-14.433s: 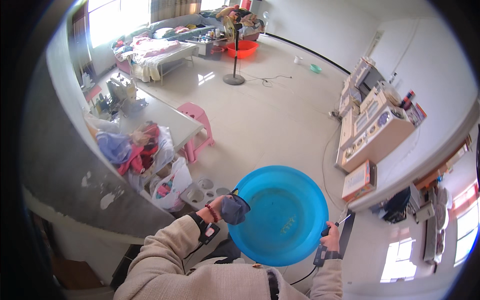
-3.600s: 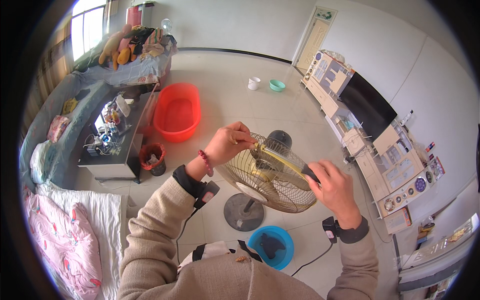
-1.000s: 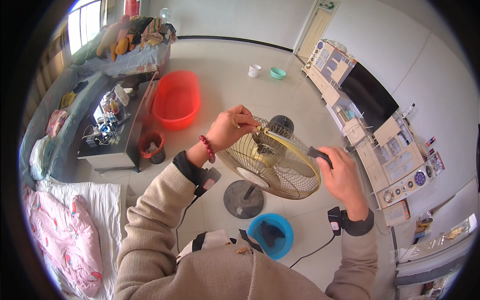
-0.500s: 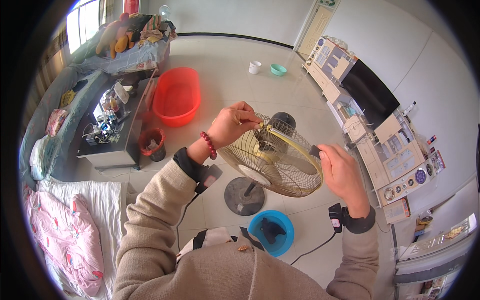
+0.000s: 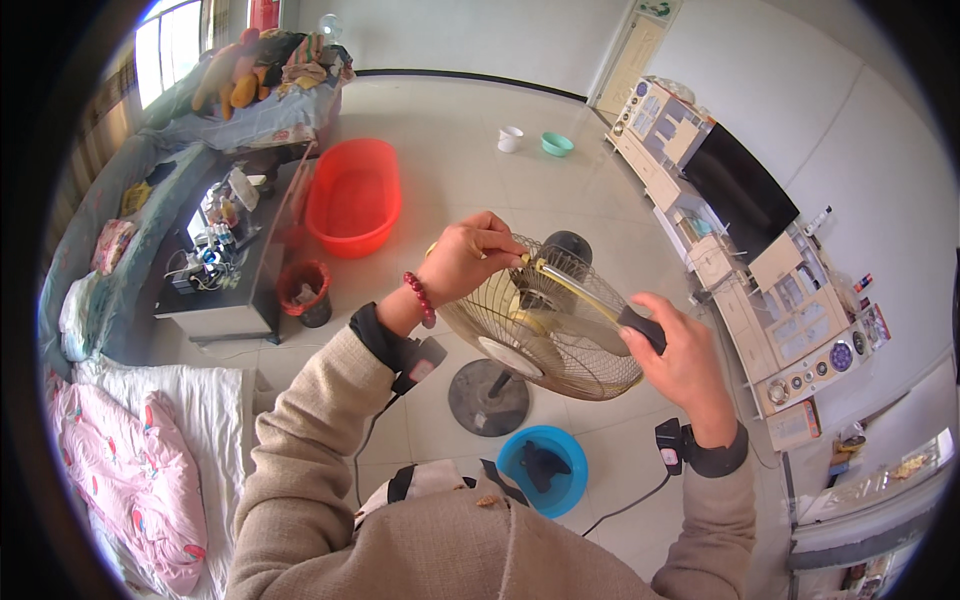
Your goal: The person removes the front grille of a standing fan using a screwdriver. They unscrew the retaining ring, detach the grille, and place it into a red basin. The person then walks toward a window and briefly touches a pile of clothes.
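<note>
A standing fan's wire cage (image 5: pixel 590 372) is tilted in front of me, with pale blades inside and a round dark base (image 5: pixel 488 398) on the floor. My left hand (image 5: pixel 468 255) is closed in a pinch at the cage's upper rim, at a small yellowish piece (image 5: pixel 526 260) mostly covered by the fingertips. My right hand (image 5: pixel 685 355) grips the dark handle of a screwdriver (image 5: pixel 642 328) between thumb and fingers. Its metal shaft slants up and left across the rim, the tip close to the left fingertips. Whether the tip touches the piece I cannot tell.
Below the fan sits a blue basin (image 5: pixel 575 480) with a dark cloth in it. A red tub (image 5: pixel 355 235) and a lined bin (image 5: pixel 318 312) stand left, beside the low table (image 5: pixel 235 322). A TV cabinet (image 5: pixel 650 165) lines the right wall.
My right hand has shifted slightly down, and its fingers have spread along the handle. More of the screwdriver's handle and shaft now shows. The left hand keeps its pinch, a little lower in view.
</note>
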A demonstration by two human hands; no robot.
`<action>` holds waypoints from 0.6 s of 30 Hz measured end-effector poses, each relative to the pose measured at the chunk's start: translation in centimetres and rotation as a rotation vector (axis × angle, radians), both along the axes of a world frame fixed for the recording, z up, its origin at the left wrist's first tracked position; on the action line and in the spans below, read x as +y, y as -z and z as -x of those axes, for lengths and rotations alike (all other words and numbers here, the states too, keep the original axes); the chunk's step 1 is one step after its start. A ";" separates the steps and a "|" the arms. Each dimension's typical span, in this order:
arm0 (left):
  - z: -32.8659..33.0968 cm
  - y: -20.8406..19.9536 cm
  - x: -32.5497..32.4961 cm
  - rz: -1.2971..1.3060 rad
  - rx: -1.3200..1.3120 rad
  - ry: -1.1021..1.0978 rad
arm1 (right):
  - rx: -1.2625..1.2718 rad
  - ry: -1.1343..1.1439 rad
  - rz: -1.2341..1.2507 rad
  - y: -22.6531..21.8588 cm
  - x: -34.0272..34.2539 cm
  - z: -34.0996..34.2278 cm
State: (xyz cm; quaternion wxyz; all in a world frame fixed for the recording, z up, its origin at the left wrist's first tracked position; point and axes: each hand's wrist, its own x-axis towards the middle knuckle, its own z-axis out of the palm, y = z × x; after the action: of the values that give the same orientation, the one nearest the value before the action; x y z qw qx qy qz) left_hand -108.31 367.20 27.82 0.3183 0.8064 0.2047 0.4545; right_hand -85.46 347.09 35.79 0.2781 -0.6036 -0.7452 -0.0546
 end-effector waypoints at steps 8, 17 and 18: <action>0.2 -0.1 -0.3 0.068 0.027 0.011 | -0.130 -0.008 -0.115 0.2 0.1 -0.4; 0.3 0.1 -0.3 0.077 0.031 0.000 | 0.065 0.022 0.119 0.4 -0.5 -0.4; 0.3 0.0 -0.2 0.078 0.024 0.003 | 0.028 0.067 0.095 0.5 -0.4 -0.5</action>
State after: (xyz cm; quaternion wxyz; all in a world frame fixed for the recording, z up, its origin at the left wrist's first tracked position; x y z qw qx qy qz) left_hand -108.61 366.95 27.79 0.3477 0.7990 0.2249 0.4361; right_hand -84.94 346.67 35.29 0.2575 -0.6412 -0.7226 -0.0202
